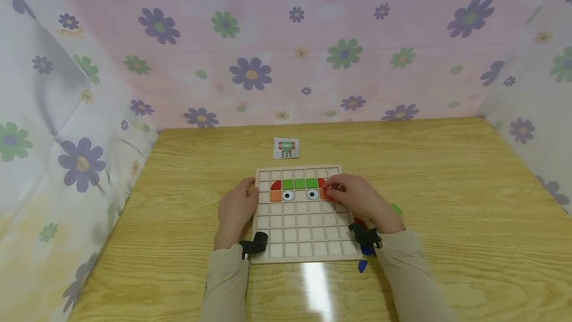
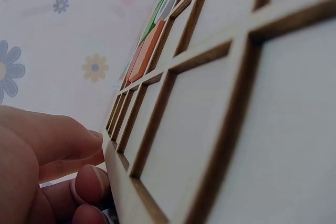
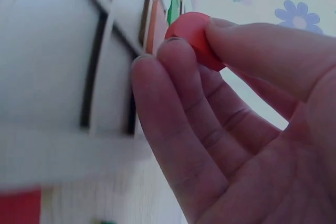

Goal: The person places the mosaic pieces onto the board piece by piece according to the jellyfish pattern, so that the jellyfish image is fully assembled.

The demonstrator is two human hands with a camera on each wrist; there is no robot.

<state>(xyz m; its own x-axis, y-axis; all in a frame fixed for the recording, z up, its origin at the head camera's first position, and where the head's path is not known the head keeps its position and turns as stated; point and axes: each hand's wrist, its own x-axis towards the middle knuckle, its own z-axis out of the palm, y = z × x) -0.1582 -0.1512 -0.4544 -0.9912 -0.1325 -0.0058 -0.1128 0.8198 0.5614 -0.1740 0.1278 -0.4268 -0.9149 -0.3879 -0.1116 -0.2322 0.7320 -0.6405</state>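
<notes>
A wooden grid board [image 1: 290, 235] lies on the table. Along its second row are a red curved piece [image 1: 276, 185], green squares [image 1: 299, 184] and another red piece [image 1: 321, 183]. Below them sit orange squares [image 1: 276, 196] and two eye pieces [image 1: 313, 194]. My left hand [image 1: 236, 210] grips the board's left edge, its fingertips [image 2: 94, 136] against the side. Between thumb and fingers, my right hand [image 1: 359, 197] pinches a red round-edged piece [image 3: 194, 35] over the board's right side, near the orange square there. That hand hides part of the right columns.
A small picture card [image 1: 286, 148] with a coloured grid figure lies behind the board. Loose pieces lie to the right, partly under my right wrist: a green one [image 1: 396, 208], a red one [image 1: 360, 223] and blue ones [image 1: 363, 266]. Flowered cloth walls [image 1: 304, 78] surround the table.
</notes>
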